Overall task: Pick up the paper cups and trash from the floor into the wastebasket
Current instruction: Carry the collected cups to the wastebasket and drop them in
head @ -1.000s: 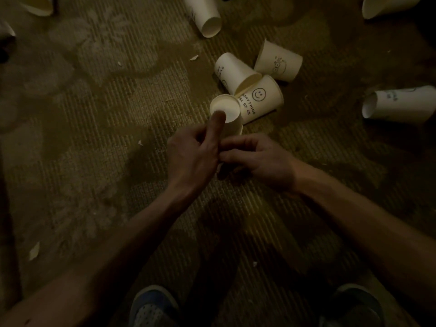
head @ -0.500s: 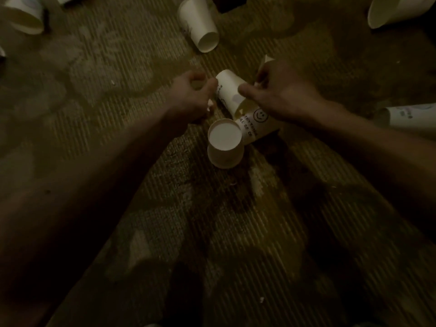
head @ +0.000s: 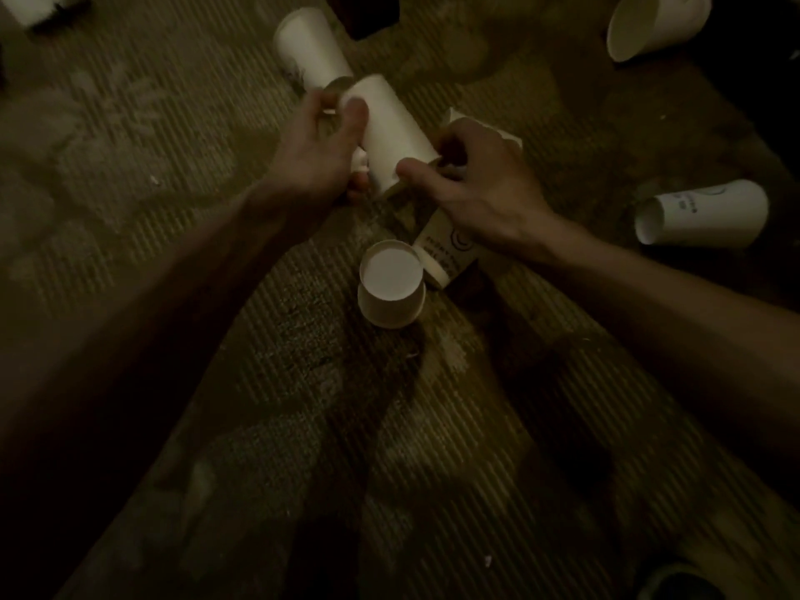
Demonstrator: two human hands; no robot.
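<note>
The left hand (head: 316, 153) had closed around the base end of the paper cup (head: 389, 132). The right hand (head: 485, 188) still pinched its rim, with the upturned cup (head: 389, 275) below both.

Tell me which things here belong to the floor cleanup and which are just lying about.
Job: held cup, in left hand and right hand; upturned cup; printed cup; far cup; right-side cup; corner cup; paper scrap. Wastebasket: not in view.
Just there: carpet; dark object at top edge.

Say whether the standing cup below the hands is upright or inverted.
Inverted: the cup shows a flat closed base on top and widens toward the carpet.
</note>
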